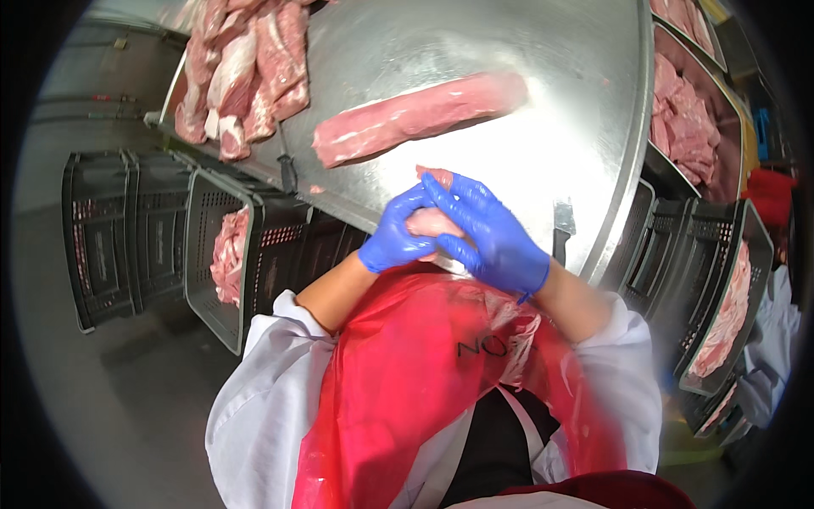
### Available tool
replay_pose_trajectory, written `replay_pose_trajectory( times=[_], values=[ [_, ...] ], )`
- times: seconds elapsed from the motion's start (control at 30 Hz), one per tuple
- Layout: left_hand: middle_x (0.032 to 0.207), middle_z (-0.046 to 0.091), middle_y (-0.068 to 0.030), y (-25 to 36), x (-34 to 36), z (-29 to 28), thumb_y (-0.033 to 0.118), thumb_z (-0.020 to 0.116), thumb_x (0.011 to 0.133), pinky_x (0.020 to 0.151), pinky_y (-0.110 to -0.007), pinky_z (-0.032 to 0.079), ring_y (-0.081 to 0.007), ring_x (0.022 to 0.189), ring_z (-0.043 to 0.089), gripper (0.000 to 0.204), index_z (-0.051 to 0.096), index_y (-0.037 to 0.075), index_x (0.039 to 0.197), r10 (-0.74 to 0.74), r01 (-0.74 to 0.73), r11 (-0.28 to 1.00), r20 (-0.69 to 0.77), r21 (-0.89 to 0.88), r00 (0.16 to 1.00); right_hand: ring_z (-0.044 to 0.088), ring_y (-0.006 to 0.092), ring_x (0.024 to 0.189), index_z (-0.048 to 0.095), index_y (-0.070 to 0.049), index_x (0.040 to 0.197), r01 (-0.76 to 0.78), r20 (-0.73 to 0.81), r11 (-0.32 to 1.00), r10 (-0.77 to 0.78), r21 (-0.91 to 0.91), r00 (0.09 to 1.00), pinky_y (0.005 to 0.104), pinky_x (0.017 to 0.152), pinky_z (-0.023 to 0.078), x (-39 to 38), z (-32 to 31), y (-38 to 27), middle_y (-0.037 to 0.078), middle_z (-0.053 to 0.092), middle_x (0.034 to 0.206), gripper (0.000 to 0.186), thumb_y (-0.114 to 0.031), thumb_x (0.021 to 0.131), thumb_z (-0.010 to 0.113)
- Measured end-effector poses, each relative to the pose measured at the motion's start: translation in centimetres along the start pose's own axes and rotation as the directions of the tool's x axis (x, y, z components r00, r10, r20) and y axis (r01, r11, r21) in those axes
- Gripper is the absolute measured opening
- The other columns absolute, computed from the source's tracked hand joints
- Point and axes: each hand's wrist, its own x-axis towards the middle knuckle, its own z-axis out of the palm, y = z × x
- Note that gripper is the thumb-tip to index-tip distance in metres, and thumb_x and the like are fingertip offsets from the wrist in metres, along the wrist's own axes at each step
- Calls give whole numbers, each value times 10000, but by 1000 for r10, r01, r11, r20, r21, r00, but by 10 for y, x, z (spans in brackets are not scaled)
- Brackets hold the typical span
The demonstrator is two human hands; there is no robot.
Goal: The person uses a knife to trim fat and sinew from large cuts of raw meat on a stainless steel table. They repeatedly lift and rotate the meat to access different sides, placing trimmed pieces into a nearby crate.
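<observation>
My left hand (396, 232), in a blue glove, is closed around a small piece of pale pink meat (434, 222) at the table's near edge. Over the same piece lies my right hand (498, 233), also gloved in blue, its fingers curled against it. Much of the piece is hidden by the gloves. Just beyond my hands a long trimmed pork loin (415, 117) rests on the steel table (407, 42). A knife (288, 172) with a dark handle lies at the table's left edge. Another knife (561, 233) is close to my right wrist.
Raw meat cuts (246, 76) are heaped at the far left of the table. Black crates hold meat on the left (199, 246) and right (755, 229). A metal tray (727, 127) of meat pieces stands beyond the table's right edge. A red plastic apron (390, 365) covers my front.
</observation>
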Motion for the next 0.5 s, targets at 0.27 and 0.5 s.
replay_pose_trajectory(
  times=[0.27, 0.5],
  values=[
    [1016, 624, -74, 149, -196, -229, 302, 716, 796, 652, -239, 466, -139, 780, 601, 461, 652, -14, 1126, 131, 65, 951, -584, 303, 801, 569, 402, 1217, 527, -20, 1393, -436, -180, 786, 399, -438, 899, 459, 1030, 460, -71, -24, 57, 237, 553, 1365, 511, -159, 923, 670],
    [1026, 673, -162, 83, -403, -473, 330, 765, 788, 773, -392, 536, -297, 913, 681, 539, 615, -7, 1181, -274, 790, -5, -761, 613, 589, 552, 451, 1047, 437, 36, 1393, -700, -529, 57, 612, -712, 588, 491, 929, 461, -216, 0, 117, 277, 543, 1142, 586, -103, 877, 678]
  ],
)
